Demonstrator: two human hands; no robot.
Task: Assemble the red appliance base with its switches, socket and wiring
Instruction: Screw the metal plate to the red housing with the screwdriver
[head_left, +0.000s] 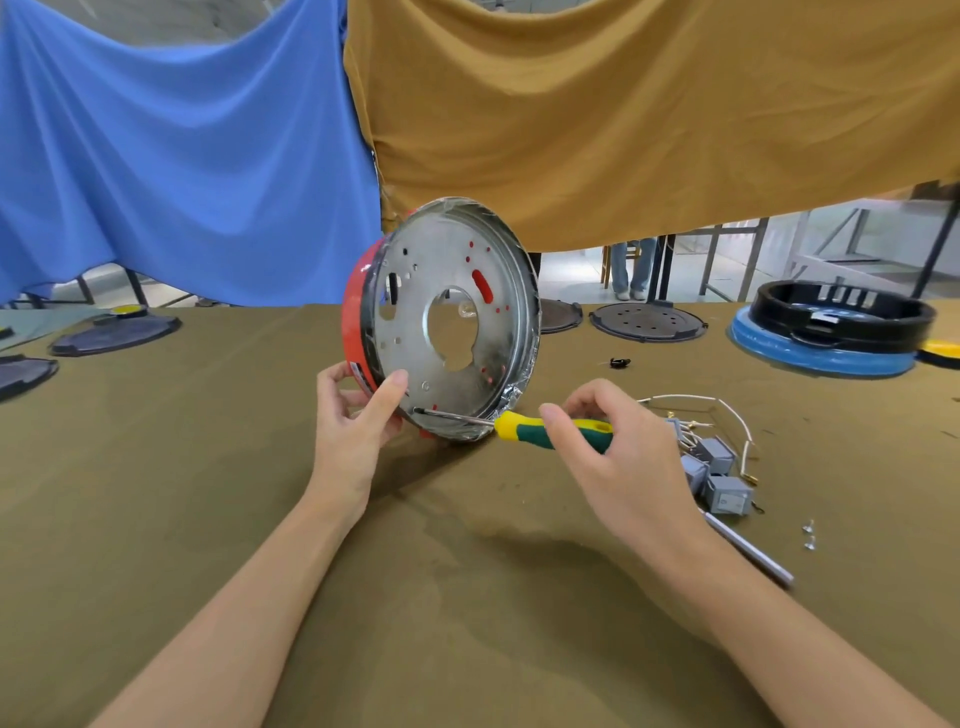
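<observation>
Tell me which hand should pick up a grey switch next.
Right. The right hand is beside the grey switches, though it holds the screwdriver; the left hand steadies the tilted red base.

No legible text; label on red base perhaps printed, unreadable.

**Both bare forearms reach forward, hands raised and gripping**

The left hand is held upright, thumb toward the viewer and extended, the other fingers curled behind the rim of what it holds. The right hand is turned palm-down, its thumb and curled fingers pinching a handle crosswise. Both forearms are bare and angle inward from the lower corners.
</observation>
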